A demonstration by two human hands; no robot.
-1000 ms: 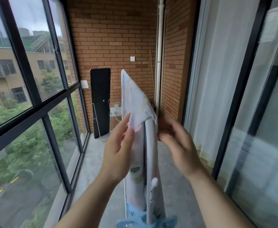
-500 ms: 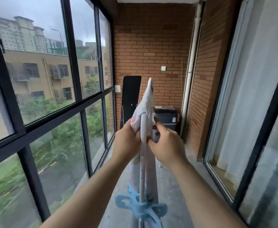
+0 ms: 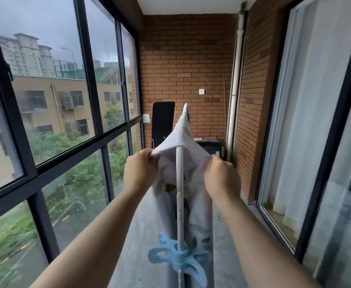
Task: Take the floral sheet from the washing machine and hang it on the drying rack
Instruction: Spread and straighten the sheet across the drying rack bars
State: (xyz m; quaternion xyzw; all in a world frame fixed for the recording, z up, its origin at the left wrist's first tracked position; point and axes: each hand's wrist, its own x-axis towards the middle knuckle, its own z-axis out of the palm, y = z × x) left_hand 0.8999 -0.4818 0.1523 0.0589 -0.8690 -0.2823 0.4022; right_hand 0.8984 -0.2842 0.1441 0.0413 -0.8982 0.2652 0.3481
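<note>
Cotton floral sheet (image 3: 183, 140) draped over the drying rack rail (image 3: 179, 175).
Left hand (image 3: 140, 171) and right hand (image 3: 222, 177) each pinch an edge; pull outward evenly, keeping both sides level.

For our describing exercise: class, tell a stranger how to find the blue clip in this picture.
Start at the white pole running down the middle of the balcony, with the floral sheet draped over it. Follow the pole towards the camera, past both hands. The blue clip grips it there, the only bright plastic thing nearby.

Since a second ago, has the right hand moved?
Yes. The right hand moved away from the white rail, rightward, and now pinches the floral sheet taut.
</note>
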